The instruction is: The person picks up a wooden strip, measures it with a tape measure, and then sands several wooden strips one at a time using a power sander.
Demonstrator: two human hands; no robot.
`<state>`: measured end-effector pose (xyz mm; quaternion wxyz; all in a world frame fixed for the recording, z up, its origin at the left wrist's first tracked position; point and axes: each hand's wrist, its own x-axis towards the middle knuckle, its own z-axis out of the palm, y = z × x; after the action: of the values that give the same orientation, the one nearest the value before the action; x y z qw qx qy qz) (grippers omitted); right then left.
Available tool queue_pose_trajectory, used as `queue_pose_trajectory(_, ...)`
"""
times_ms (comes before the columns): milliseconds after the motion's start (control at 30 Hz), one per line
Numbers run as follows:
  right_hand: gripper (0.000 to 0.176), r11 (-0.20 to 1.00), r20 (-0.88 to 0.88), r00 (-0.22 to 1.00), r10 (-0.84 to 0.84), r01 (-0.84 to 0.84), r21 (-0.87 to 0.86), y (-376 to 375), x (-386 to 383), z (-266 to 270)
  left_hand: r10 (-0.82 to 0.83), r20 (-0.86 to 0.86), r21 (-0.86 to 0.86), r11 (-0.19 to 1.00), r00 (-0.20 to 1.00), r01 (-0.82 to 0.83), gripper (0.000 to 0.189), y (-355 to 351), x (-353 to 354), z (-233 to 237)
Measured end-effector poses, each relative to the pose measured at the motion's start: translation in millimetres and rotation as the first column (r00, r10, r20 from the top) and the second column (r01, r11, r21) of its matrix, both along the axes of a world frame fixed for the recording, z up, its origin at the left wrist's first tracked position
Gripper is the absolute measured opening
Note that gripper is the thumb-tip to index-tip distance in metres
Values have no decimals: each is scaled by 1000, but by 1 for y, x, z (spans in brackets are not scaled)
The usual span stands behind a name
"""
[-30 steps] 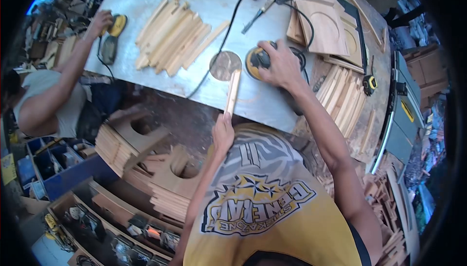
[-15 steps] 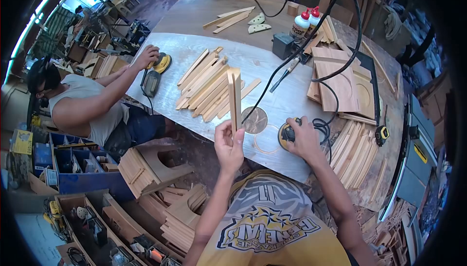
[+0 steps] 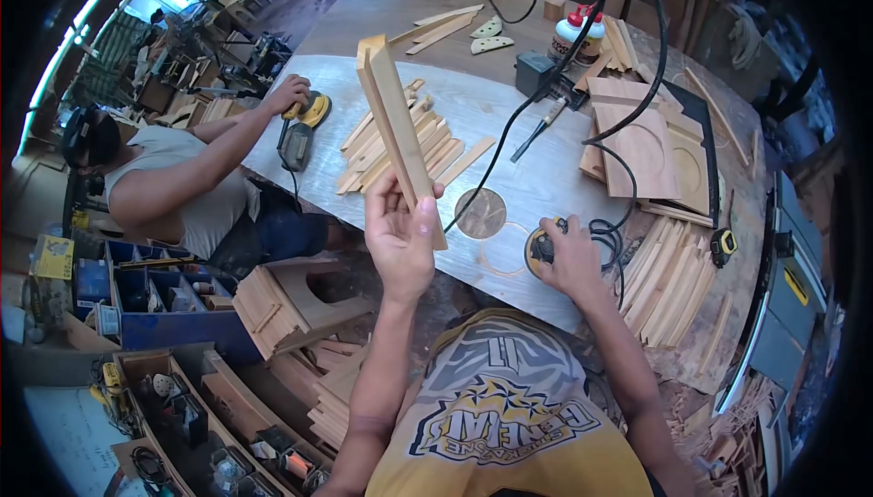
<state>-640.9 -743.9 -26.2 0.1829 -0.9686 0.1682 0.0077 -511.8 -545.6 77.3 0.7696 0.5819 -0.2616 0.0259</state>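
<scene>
My left hand [image 3: 400, 240] is closed around the lower part of a grooved wooden strip [image 3: 396, 124], raised above the table and tilted with its far end up and to the left. Behind it, a pile of similar wooden strips [image 3: 386, 147] lies on the pale board. My right hand [image 3: 568, 251] rests over a yellow and black sander [image 3: 540, 247], its fingers curled on the top. The sander stands on the board beside a round dark patch [image 3: 480, 214] and a ring-shaped mark. A black cord coils right of that hand.
At the left, a co-worker's hand [image 3: 289, 93] is on another yellow sander [image 3: 315, 110]. Glue bottles [image 3: 575, 35], a chisel [image 3: 540, 130], wooden panels [image 3: 634, 147], stacked strips [image 3: 668, 279] and a tape measure [image 3: 724, 247] occupy the right. A hanging black cable [image 3: 546, 88] crosses the table.
My left hand has lifted the wooden strip closer and moved left, tilting it to show more of its length. My right hand stays on the sander.
</scene>
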Motion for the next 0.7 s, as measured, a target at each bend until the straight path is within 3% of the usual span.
queue_pose_trajectory(233,66,1000,40,999,2,-1,-15,-1,-2,-5,58,83,2,998,995,-58,43,2,-3,15)
queue_pose_trajectory(300,67,1000,25,1000,-13,13,-6,-3,-4,-4,-33,-123,71,997,992,42,35,12,-10,15)
queue_pose_trajectory(333,67,1000,7,1000,-14,14,-12,-5,-5,-5,-35,-140,65,997,990,45,35,19,-17,6)
queue_pose_trajectory(400,69,1000,38,999,9,-8,-21,-7,-12,-8,-25,-410,333,927,912,175,24,34,-38,-35)
queue_pose_trajectory(467,67,999,-3,1000,8,-8,-33,-10,-16,-8,29,-579,448,846,815,288,21,43,-63,-107)
queue_pose_trajectory(500,64,999,-35,999,16,-18,-50,-11,-18,-4,30,-625,420,855,780,304,21,49,-77,-148)
queue_pose_trajectory(567,63,998,-60,997,40,-43,-52,-14,-21,-1,94,-369,794,548,924,262,35,56,-99,-211)
queue_pose_trajectory(700,59,996,-12,997,81,-81,-34,-2,-29,16,79,-328,912,285,941,294,32,43,-122,-231)
